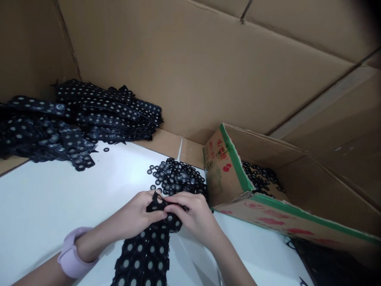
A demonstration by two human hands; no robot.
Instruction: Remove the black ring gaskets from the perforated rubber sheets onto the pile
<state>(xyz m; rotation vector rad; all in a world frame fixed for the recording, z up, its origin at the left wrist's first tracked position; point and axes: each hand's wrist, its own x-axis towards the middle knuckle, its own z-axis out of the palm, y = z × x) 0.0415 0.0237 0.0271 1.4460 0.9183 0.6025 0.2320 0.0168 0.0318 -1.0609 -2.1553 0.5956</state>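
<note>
**Both hands pinching the punched sheet, just in front of the loose ring pile**

Taking the ring pile [178,176] as my landmark. I'm seeing both hands meeting just on the near side of it, over the white surface [44,206].

- Left hand [138,214]: fingers clenching on the top edge of the black punched sheet [149,250], thumb pressing on it. Pink watch [71,254] sitting on that wrist.
- Right hand [193,216]: fingertips gripping the same top edge, touching the left hand's fingers.
- The sheet is hanging from the hands toward me, away from the pile, lying on the surface; rows of round holes are showing white through it.
- Can't tell whether a ring is coming loose between the fingers; too small and dark.

Around the pile:
- Right of it, just beside: open cardboard box [226,167] with green trim, tilting, more black rings [262,176] lying inside.
- Left of it and further back, well apart: stack of black sheets [74,119] resting against the cardboard wall [193,67], which is running behind the pile too.
- One stray ring [106,149] lying between stack and pile.
</note>
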